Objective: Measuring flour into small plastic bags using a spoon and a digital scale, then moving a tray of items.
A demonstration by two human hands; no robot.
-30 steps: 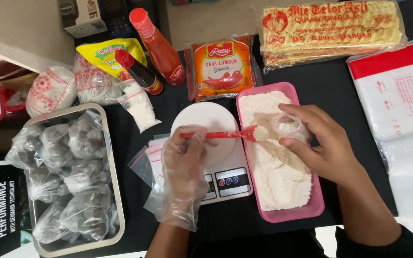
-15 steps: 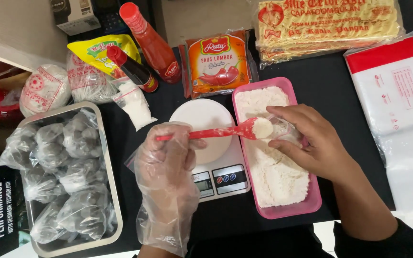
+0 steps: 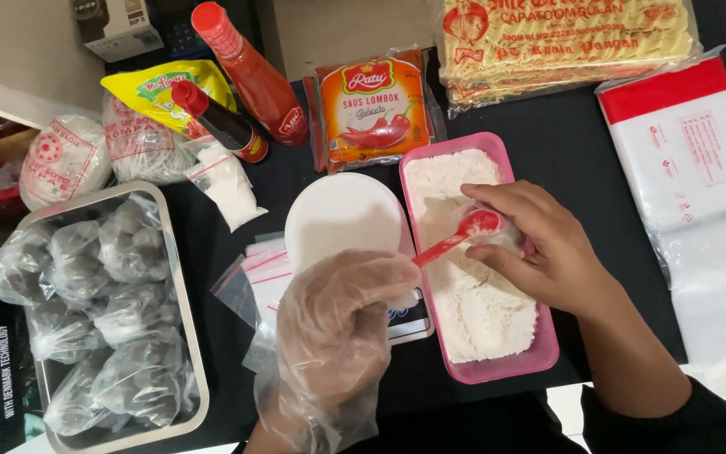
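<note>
Left hand (image 3: 338, 336), in a loose plastic glove: closed on the handle of a red spoon (image 3: 455, 240). Right hand (image 3: 539, 252): pinched a small clear bag (image 3: 506, 231) over the pink flour tub (image 3: 472, 370). Bowl sat at the bag's mouth; best tipped slowly, mouth held wide. Beyond: scale plate (image 3: 342, 214), sauce bottles (image 3: 249, 76).

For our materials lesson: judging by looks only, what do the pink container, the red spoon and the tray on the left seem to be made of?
Pink container: probably plastic, with a smooth, evenly coloured, rounded rim.
Red spoon: likely glossy plastic, with highlights on its bowl.
Tray: seemingly metal, with a silvery, reflective rim.
</note>
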